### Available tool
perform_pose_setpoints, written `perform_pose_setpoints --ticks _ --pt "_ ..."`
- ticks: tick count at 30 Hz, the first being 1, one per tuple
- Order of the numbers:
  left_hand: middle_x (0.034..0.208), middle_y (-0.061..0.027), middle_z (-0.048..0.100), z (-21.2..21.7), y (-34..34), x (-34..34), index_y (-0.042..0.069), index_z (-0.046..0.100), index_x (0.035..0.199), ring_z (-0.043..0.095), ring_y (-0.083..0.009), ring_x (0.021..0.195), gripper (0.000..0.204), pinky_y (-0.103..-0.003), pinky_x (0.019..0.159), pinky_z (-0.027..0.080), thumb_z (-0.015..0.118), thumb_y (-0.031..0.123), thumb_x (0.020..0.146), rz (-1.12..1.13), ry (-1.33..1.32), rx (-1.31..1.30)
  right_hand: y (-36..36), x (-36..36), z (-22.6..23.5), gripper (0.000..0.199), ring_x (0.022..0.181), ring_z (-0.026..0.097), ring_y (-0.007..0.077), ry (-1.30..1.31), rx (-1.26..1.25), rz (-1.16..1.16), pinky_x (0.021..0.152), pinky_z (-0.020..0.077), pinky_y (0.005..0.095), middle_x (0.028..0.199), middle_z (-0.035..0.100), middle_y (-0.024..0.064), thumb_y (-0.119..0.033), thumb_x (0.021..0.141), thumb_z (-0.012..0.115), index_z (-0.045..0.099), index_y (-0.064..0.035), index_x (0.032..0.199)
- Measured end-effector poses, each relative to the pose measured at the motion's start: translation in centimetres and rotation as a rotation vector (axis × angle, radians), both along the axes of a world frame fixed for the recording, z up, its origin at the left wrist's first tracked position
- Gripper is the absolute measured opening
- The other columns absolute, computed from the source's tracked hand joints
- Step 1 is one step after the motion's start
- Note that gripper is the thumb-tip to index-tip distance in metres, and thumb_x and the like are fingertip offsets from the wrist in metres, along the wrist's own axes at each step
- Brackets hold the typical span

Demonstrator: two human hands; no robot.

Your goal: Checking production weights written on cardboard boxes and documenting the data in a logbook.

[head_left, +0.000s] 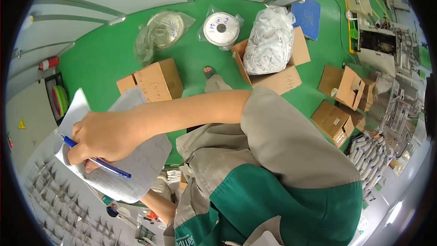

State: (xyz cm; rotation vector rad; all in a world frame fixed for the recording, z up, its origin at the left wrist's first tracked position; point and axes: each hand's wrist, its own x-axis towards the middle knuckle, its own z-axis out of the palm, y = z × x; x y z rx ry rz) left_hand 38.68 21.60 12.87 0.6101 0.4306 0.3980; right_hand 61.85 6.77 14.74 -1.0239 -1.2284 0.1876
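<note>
My right hand (102, 136) reaches across to the left with its fingers closed round a blue pen (111, 168). The pen's slim tip points up and left, and its clear blue barrel end points down and right. Under this hand lies an open notebook (132, 184) with handwriting on its pages, curled at the left edge. My left forearm (159, 205) comes up from below and goes behind the notebook. The left hand and its fingers are hidden there.
On the green floor stand a cardboard box (166, 79), another box with a bulging clear bag (271, 41), and two plastic-wrapped reels (221, 28) (166, 29). More boxes (334, 120) and machinery (378, 41) are at right. Metal racking (68, 205) and another person (111, 210) appear lower left.
</note>
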Motion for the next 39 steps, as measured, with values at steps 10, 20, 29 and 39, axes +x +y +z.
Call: perform_pose_setpoints --ticks 10,20,29,39 --pt "0.158 -0.0179 0.014 -3.2 4.2 -5.8 0.003 0.013 0.151 0.016 -0.0350 0.144 0.098 -0.065 0.112 0.015 0.063 0.054 0.084 0.063 -0.269 -0.118 1.8 -0.8 -2.8 0.013 0.064 0.064 0.0320 0.112 -0.130 0.050 0.050 0.0458 0.0431 0.070 0.063 0.0106 -0.018 0.087 0.060 0.053 -0.0067 0.085" --pt "0.138 -0.0167 0.051 -12.3 8.5 -8.1 -0.002 0.042 0.137 0.050 -0.0319 0.126 0.046 -0.053 0.104 0.040 0.051 0.022 0.099 0.307 0.350 0.023 8.7 -0.6 -12.5 0.025 0.073 0.062 0.0409 0.227 -0.438 0.152 0.060 0.0439 0.0485 0.076 0.063 0.0184 -0.025 0.091 0.061 0.049 -0.0031 0.088" --pt "0.134 -0.0162 0.052 -24.0 12.5 -7.0 0.000 0.043 0.137 0.052 -0.0294 0.121 0.048 -0.051 0.103 0.042 0.058 0.017 0.094 0.505 0.391 0.307 16.2 0.0 -23.6 0.031 0.081 0.063 0.0396 0.201 -0.531 0.122 0.068 0.0471 0.0456 0.083 0.065 0.0197 -0.030 0.087 0.067 0.056 -0.0030 0.096" --pt "0.135 -0.0112 0.052 -48.9 5.7 -5.8 0.000 0.043 0.136 0.050 -0.0213 0.122 0.046 -0.035 0.104 0.040 0.059 0.003 0.092 0.557 0.596 -0.005 12.2 -6.6 -51.0 0.049 0.093 0.064 0.0341 0.048 -1.193 -0.218 0.075 0.0499 0.0415 0.100 0.067 0.0159 -0.030 0.084 0.071 0.055 -0.0120 0.126"
